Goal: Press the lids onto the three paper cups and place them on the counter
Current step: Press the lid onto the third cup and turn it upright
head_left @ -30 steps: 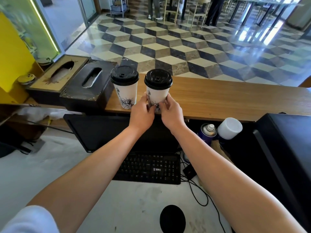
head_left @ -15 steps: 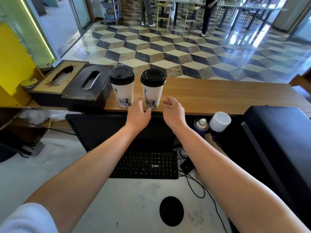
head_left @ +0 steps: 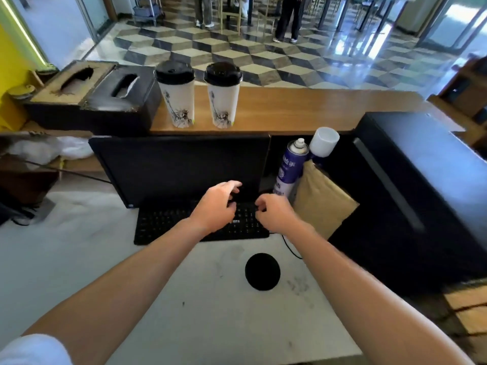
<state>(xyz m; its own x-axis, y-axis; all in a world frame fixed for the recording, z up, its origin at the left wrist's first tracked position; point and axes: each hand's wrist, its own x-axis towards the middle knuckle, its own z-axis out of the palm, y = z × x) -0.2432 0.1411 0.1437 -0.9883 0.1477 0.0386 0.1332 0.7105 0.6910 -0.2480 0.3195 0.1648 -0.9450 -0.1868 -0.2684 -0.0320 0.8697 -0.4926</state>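
Note:
Two white paper cups with black lids stand upright side by side on the wooden counter: the left cup and the right cup. Both carry a statue drawing. My left hand and my right hand hover over the black keyboard, well below and in front of the cups. Neither hand holds anything; the fingers hang loosely curled. No third cup is in view.
Two tissue boxes sit on the counter left of the cups. A black monitor stands below the counter edge. A spray can, a white cap and a padded envelope lie to the right, beside a black machine.
Both hands let go of the right cup on the counter and drew back down toward me, over the keyboard. The two cups stayed where they were.

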